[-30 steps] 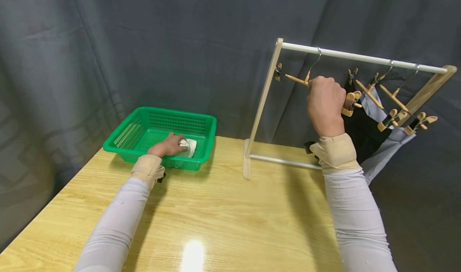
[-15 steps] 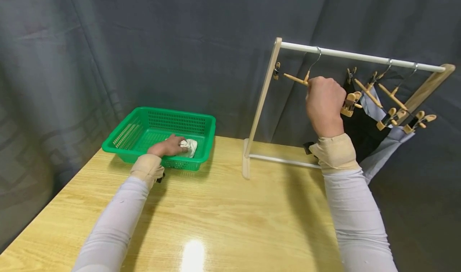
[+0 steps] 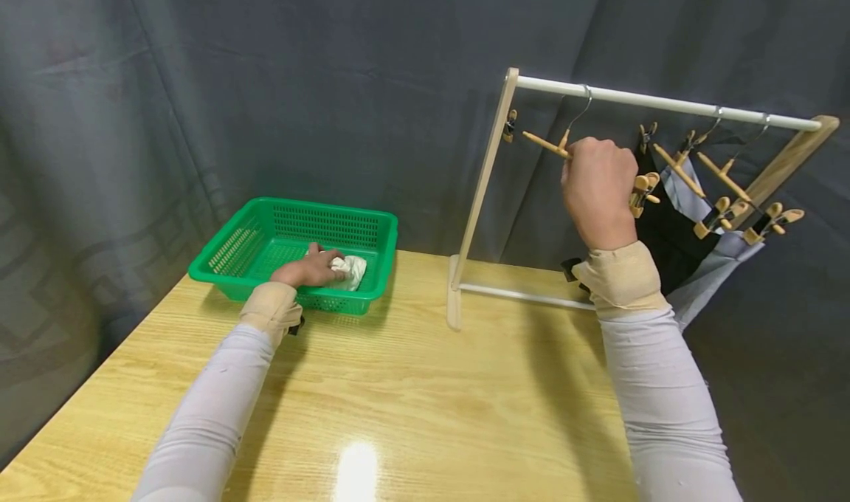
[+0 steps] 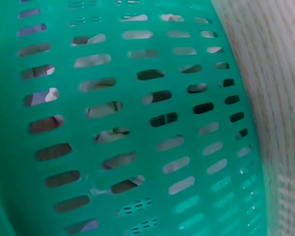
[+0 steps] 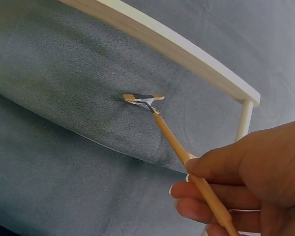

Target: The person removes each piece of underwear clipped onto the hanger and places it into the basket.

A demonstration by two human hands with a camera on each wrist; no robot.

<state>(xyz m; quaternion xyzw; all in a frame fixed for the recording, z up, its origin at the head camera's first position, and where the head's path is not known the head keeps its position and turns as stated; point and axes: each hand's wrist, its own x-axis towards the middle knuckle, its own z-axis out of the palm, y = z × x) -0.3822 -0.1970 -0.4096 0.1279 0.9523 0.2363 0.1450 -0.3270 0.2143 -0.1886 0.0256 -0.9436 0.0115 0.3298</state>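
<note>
Inside the green plastic basket [image 3: 328,306], my left hand [image 3: 308,269] grips a crumpled white cloth [image 3: 355,269], its fingers bent over the cloth's left part. The left wrist view is filled by the basket's slotted wall [image 4: 132,120], which hides most of the hand and cloth. My right hand [image 3: 600,188] holds the thin wooden bar of a clip hanger [image 5: 172,137] between thumb and fingers. This hanger's metal hook sits over the white rail, with a clip [image 5: 143,100] at its far end and another clip [image 3: 644,192] just right of the hand.
A small wooden rack with a white rail [image 3: 654,102] stands on the wood table [image 3: 412,399]. Two more clip hangers at its right carry a black garment [image 3: 671,247] and a light grey garment [image 3: 713,288]. A grey curtain [image 3: 345,88] hangs behind.
The held hanger has turned slightly, its left end rising and its right clip shifting left. The white cloth is bunched a bit more to the right under my left hand, which has barely moved.
</note>
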